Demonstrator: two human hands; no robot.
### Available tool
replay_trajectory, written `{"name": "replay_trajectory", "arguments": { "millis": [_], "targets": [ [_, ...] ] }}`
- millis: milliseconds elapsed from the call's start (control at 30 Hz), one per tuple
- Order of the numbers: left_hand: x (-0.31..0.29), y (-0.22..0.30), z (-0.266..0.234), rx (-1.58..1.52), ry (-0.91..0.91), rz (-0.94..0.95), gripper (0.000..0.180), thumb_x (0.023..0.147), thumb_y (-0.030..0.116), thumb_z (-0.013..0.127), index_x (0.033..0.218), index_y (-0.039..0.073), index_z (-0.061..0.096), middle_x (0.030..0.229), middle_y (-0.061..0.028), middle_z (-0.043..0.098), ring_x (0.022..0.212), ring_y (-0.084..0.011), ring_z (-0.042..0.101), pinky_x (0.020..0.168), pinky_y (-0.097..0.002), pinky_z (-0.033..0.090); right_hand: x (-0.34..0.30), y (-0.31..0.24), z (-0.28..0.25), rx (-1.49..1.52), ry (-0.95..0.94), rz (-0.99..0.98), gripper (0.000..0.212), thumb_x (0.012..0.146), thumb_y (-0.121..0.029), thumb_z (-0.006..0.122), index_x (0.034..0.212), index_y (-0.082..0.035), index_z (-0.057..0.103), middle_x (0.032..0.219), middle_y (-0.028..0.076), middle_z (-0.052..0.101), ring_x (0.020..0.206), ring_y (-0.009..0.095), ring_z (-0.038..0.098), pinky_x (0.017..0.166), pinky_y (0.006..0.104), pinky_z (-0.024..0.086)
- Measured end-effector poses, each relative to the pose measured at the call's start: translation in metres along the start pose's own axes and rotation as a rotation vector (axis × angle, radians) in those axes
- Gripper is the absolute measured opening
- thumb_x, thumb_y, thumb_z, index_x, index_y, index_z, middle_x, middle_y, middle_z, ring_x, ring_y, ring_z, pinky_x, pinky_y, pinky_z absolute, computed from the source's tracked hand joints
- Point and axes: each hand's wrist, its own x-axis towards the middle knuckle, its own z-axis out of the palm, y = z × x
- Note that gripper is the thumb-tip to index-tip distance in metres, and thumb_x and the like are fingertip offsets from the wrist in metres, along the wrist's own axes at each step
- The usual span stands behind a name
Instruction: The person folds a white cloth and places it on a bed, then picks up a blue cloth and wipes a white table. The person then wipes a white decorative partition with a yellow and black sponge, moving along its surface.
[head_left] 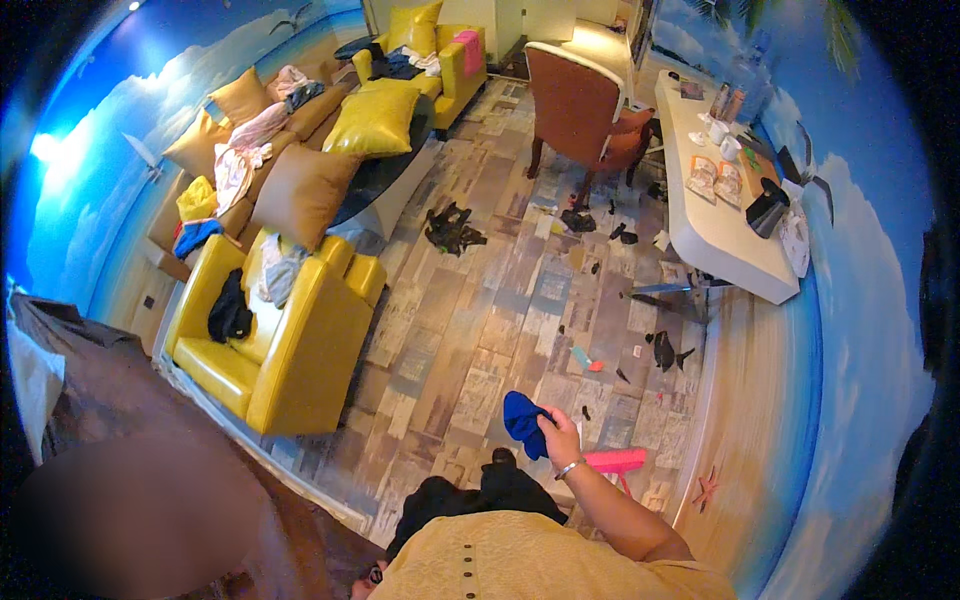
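Blue cloth [522, 418] was gripped in the right hand [564, 438], fingers closed on it, held above the floor right of the near yellow armchair [315, 350]. Left hand [363, 588], mostly cut off, was nearer the wearer than that armchair; couldn't tell its grip. Pink bar-shaped item [615, 460] lay right of the armchair, dark heap [455, 230] beyond it, white desk [735, 238] far to its right.
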Motion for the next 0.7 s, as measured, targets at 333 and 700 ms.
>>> {"name": "replay_trajectory", "arguments": {
  "millis": [333,700],
  "targets": [
    [-0.027,0.072,0.356,0.694,-0.26,0.171,0.035,0.092,0.035,0.049,0.106,0.004,0.055,0.101,-0.0103,0.062,0.09,-0.0227,0.063,0.071,-0.0352,0.051,0.125,-0.061,0.043,0.034,-0.017,-0.012,0.021,0.086,-0.012,0.058,0.106,-0.006,0.063,0.093,0.003,0.063,0.083,0.01,0.056,0.076,0.0257,0.046],
    [-0.187,-0.039,0.797,1.389,-1.129,0.211,0.041,0.091,0.031,0.056,0.118,0.002,0.053,0.107,-0.0109,0.062,0.101,-0.0191,0.058,0.087,-0.0313,0.043,0.261,-0.19,0.096,-0.278,0.073,-0.353,0.029,0.082,-0.01,0.06,0.111,-0.007,0.059,0.107,0.013,0.061,0.101,0.026,0.058,0.088,0.033,0.044]
  ]
}}
